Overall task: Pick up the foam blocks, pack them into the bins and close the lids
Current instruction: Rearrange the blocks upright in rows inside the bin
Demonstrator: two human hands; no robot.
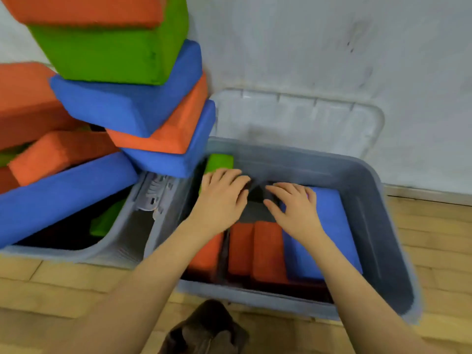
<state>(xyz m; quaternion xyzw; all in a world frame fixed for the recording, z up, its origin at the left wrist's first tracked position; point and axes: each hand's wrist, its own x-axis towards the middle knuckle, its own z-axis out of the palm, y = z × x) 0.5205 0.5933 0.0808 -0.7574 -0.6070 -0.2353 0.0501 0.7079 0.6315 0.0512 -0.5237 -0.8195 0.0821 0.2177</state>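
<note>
Packing is underway: both hands, the left hand (222,192) and right hand (293,205), press flat with spread fingers on blocks (265,249) inside the grey bin (378,226). Next, fetching more from the stack (132,103).

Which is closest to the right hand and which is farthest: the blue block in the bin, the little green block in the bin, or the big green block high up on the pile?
From the right hand, in the head view:
1. Blue block: right under the hand, on the bin's right side.
2. Little green block: at the bin's far left corner, beyond the left hand.
3. Big green block: high on the pile, far left.
</note>
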